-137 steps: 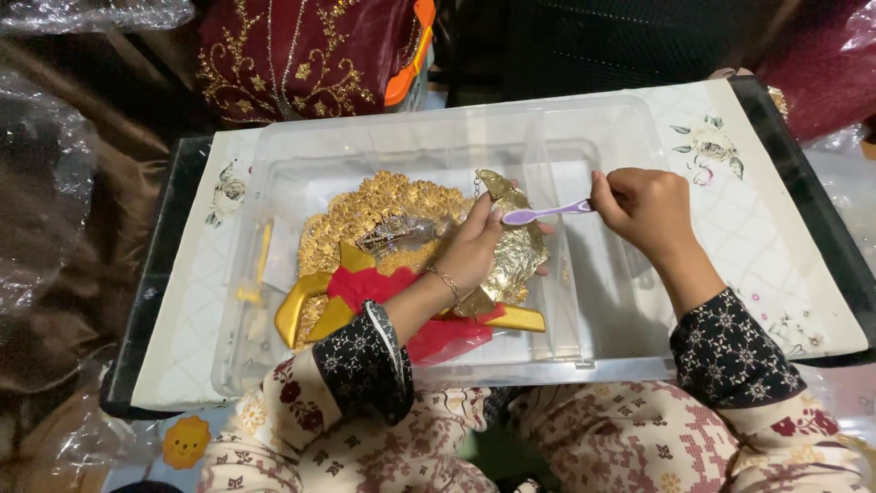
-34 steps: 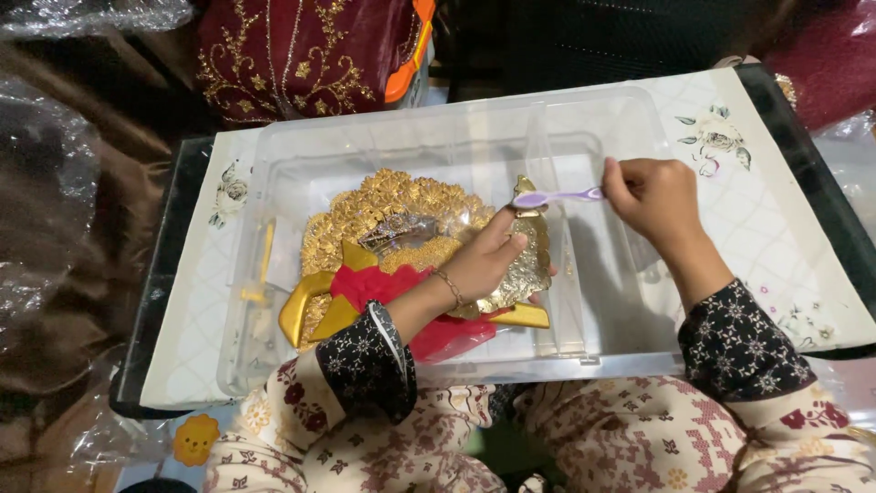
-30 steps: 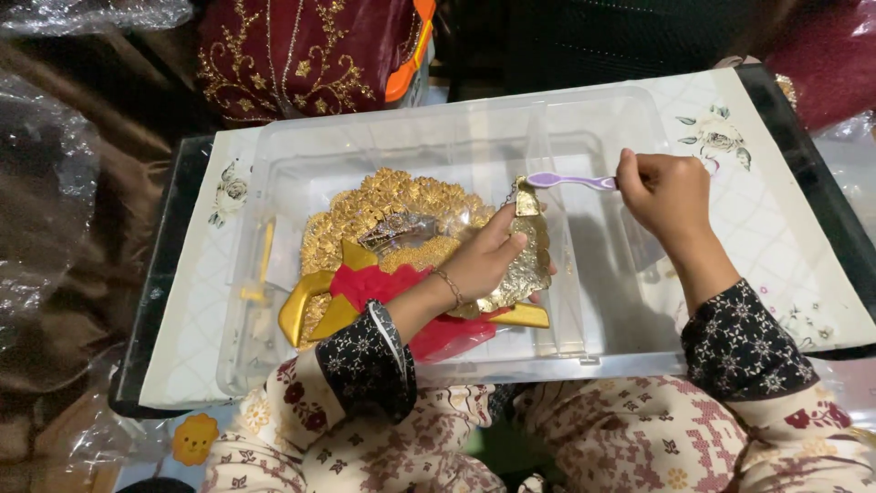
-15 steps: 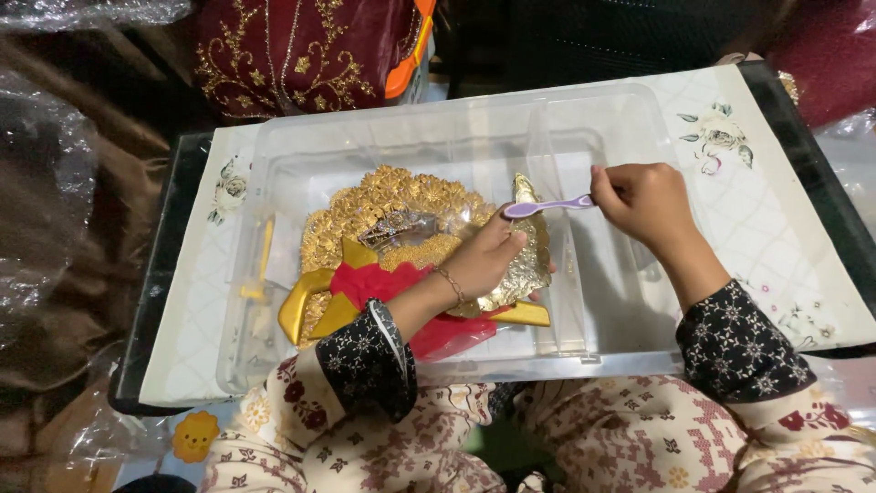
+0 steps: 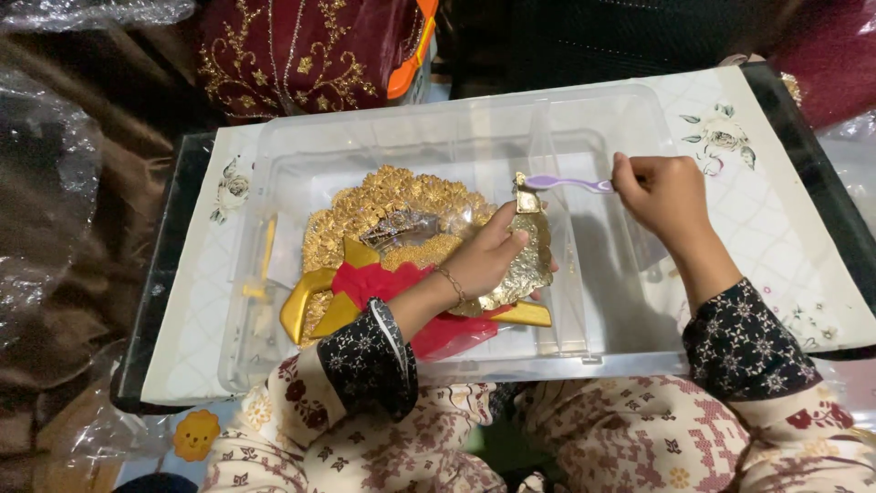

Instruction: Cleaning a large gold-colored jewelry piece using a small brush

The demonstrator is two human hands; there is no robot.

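A table point(image 5: 821, 274) with a white flower-print cover fills most of the view. On it sits a big clear plastic tub point(image 5: 383, 137) with a clear wall down the inside.

In the bigger part of the tub lies a round gold ornament point(image 5: 383, 196) made of many little gold flowers. A red and gold ribbon bow point(image 5: 351, 283) lies on its near side.

The left hand point(image 5: 488, 260) rests on the right edge of the ornament. Its fingers are closed around a thin, crinkly gold foil piece point(image 5: 529, 265), which stands up on its edge with its small pointed top away from the person.

The right hand point(image 5: 662, 192) is over the smaller part of the tub. Its fingers are pinched tight on the handle of a small purple brush point(image 5: 566, 183). The brush lies almost flat and runs sideways, left to right. Its head end touches, or is just beside, the top of the foil piece; I cannot tell which.

So the foil piece lies to the left of the right hand, and the brush points straight at it. The left hand is the nearer one, since it holds the piece.
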